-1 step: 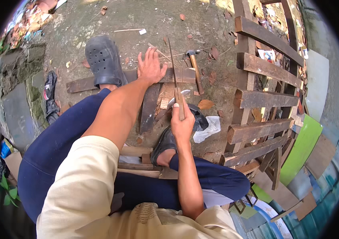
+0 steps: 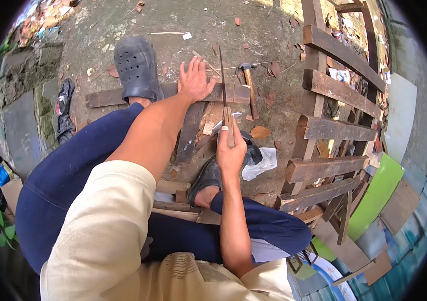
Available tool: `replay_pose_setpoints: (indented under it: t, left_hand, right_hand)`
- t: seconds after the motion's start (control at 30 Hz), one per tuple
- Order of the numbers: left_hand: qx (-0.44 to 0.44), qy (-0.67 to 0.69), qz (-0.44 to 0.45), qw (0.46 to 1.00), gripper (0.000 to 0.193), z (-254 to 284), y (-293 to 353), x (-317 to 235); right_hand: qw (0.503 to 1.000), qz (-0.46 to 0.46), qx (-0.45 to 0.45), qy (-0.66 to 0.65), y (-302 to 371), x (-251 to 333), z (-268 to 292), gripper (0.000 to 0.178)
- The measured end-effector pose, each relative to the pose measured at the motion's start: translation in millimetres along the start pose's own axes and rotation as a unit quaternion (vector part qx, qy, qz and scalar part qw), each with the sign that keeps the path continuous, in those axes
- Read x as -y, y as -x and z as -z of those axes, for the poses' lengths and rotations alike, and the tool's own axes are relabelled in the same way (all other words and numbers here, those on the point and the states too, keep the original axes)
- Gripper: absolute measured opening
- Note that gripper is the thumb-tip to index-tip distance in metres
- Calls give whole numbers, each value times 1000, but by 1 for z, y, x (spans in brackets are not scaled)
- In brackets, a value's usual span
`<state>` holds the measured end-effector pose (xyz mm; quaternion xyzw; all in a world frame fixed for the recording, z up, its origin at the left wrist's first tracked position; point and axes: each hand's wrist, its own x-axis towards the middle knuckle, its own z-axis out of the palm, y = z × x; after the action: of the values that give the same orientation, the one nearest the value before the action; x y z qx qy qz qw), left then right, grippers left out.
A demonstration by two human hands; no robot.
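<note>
A dark wooden plank (image 2: 236,93) lies crosswise on the ground, with my left foot in a grey clog (image 2: 136,67) on its left part. My left hand (image 2: 194,84) rests on the plank, fingers stretched out beyond its far edge. My right hand (image 2: 231,156) is wrapped round the wooden handle of a handsaw (image 2: 223,80). The saw's narrow blade points away from me and crosses the plank just right of my left hand. Whether the teeth have cut into the wood, I cannot tell. Another dark board (image 2: 190,133) runs from under the plank toward me.
A hammer (image 2: 248,88) lies beyond the plank's right end. A slatted wooden pallet (image 2: 339,128) stands along the right. Clear plastic (image 2: 261,164) lies by my right clog (image 2: 206,178). Wood pieces (image 2: 171,186) sit near my legs, and broken concrete slabs (image 2: 25,125) are at left.
The whole view has shifted slightly. Both hands, the saw and the plank keep nearly the same places relative to each other.
</note>
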<state>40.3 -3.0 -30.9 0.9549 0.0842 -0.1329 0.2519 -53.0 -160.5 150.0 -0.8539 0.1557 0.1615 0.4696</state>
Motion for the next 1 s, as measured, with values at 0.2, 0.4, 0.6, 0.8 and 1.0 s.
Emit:
replay_pose_setpoints:
  t: [0.2,0.4,0.6,0.8,1.0]
  left_hand:
    - [167,-58,-16,984,78,30,7,23]
    - [216,-88,130,964,83,51,35,13]
    - [256,-99,118,954,120,35,43,9]
    - [311,-97,120,938,132,31,29,30]
    - [310,-86,108,941,131,28,23,28]
  right_hand:
    - [1000,8,18,11,54,9,24,49]
    - [998,57,12,22,106,15,64,47]
    - [999,35,10,17,16,2,17,48]
    - [999,-23,34,18,108,53,81,48]
    - [999,35,-1,28,0,7,10,47]
